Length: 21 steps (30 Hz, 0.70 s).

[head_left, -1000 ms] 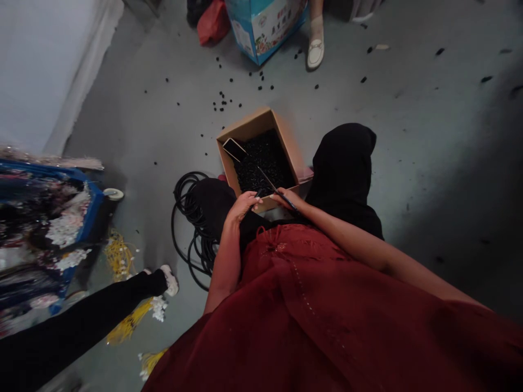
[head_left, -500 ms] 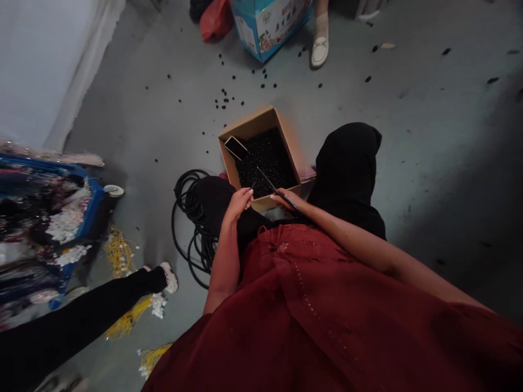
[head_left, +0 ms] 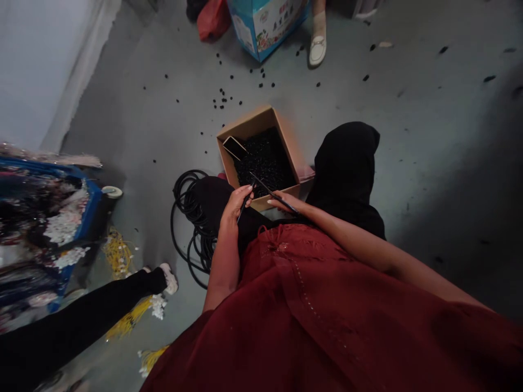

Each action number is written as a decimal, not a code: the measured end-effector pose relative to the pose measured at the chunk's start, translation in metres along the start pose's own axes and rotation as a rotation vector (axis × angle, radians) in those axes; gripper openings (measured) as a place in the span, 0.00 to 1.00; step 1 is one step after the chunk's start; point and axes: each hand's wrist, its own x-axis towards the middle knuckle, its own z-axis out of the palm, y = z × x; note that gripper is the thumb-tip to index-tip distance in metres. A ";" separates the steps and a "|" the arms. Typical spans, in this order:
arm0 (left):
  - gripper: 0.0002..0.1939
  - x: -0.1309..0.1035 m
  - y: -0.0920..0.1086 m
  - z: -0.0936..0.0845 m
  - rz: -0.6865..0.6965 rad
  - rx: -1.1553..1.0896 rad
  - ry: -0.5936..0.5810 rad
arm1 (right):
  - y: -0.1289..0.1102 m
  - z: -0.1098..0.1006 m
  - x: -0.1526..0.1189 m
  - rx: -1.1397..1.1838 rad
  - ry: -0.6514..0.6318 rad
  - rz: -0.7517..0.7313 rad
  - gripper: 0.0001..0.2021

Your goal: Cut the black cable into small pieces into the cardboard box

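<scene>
A cardboard box point(head_left: 286, 142) filled with small black pieces point(head_left: 265, 158) stands on the floor between my knees. Over its near edge, my left hand point(head_left: 240, 200) is closed around a thin black piece point(head_left: 244, 206). Closed on a long thin dark tool point(head_left: 267, 189), my right hand point(head_left: 284, 202) is at the box's near right corner. The tool's tip points up and left, close to the fingers of my left hand. What kind of tool it is cannot be made out clearly.
A black cable coil point(head_left: 190, 196) lies beside my left knee. Ahead are a blue carton point(head_left: 278, 27), a red bag point(head_left: 213, 20) and a person's shoe point(head_left: 317, 50). A blue crate point(head_left: 92, 204), yellow wire bundles point(head_left: 116, 253) and another person's leg point(head_left: 81, 310) are at the left.
The tool in my right hand has shifted left, with its tip now near my left fingers. More of a dark thin piece shows in my left hand.
</scene>
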 end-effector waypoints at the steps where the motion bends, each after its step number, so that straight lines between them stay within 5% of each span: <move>1: 0.22 0.000 -0.001 0.000 -0.002 0.000 -0.004 | 0.000 0.000 0.000 -0.011 -0.008 -0.008 0.20; 21: 0.16 0.004 -0.007 -0.003 0.002 0.113 -0.096 | 0.010 0.002 0.004 -0.185 -0.003 -0.077 0.24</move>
